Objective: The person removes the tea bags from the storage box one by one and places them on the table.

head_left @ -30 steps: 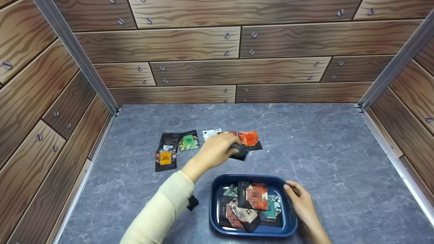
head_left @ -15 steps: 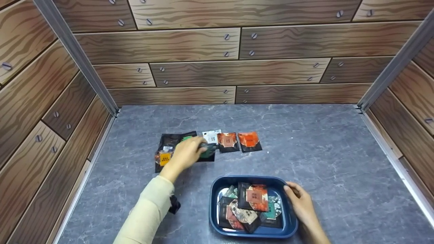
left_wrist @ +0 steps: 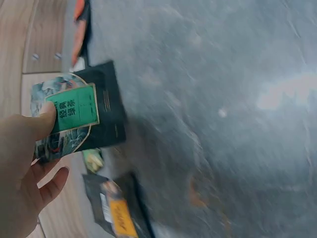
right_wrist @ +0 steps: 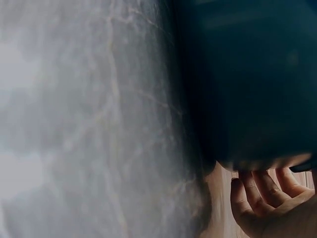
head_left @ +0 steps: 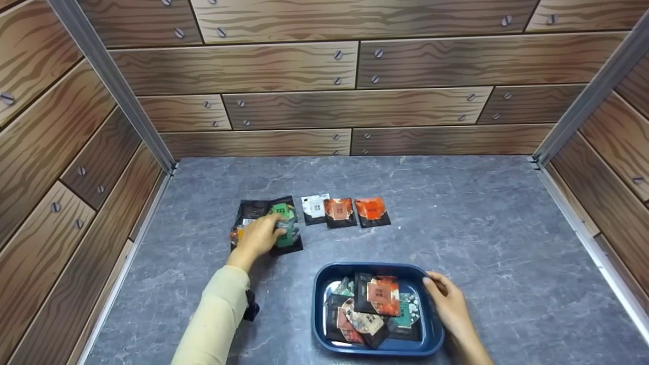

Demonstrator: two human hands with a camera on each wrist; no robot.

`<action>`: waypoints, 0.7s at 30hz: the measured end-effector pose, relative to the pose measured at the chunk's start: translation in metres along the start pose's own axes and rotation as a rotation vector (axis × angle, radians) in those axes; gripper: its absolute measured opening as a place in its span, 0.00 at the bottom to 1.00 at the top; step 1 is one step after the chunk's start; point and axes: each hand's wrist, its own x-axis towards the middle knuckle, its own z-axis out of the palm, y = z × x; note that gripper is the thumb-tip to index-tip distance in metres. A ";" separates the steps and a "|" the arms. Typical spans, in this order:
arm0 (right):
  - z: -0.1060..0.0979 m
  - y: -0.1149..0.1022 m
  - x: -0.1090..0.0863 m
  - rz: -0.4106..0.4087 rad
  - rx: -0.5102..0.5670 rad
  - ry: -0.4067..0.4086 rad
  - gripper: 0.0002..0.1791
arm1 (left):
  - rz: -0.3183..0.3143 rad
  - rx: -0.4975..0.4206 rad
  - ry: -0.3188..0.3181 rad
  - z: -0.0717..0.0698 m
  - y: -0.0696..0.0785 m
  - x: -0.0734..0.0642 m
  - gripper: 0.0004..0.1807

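Observation:
My left hand (head_left: 261, 235) pinches a black tea sachet (left_wrist: 79, 109) with a green label and a patterned picture, thumb on its front. In the head view it overlaps another green-labelled sachet (head_left: 280, 208) behind it and hides most of an orange-yellow-labelled sachet (head_left: 237, 234). At the far right corner of a blue rectangular tray (head_left: 375, 265), my right hand (head_left: 451, 301) grips the rim, its fingers (right_wrist: 267, 191) against the outer wall. Several sachets lie heaped in the tray, a red-orange one (head_left: 383, 294) on top.
Behind, a white sachet (head_left: 315, 209), a copper-labelled one (head_left: 339, 212) and an orange one (head_left: 372, 211) form a row. A black sachet (head_left: 253, 207) lies left of them. Wood-patterned walls (head_left: 284, 109) enclose the grey marbled table (head_left: 497, 233) at the back and sides.
My left hand has moved left with the sachet, from in front of the copper-labelled and orange sachets to the left group. The right hand and tray have stayed put.

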 end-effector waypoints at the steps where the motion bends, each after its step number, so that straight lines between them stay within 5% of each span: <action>1: 0.000 0.000 0.000 0.001 0.000 0.000 0.19 | -0.009 0.010 0.002 0.001 -0.002 -0.001 0.17; 15: 0.000 0.000 0.000 0.010 0.005 -0.001 0.19 | -0.016 0.100 0.132 0.017 -0.008 0.004 0.21; 21: -0.001 0.000 0.001 0.017 -0.007 -0.001 0.19 | -0.062 0.126 0.114 0.024 -0.005 0.008 0.18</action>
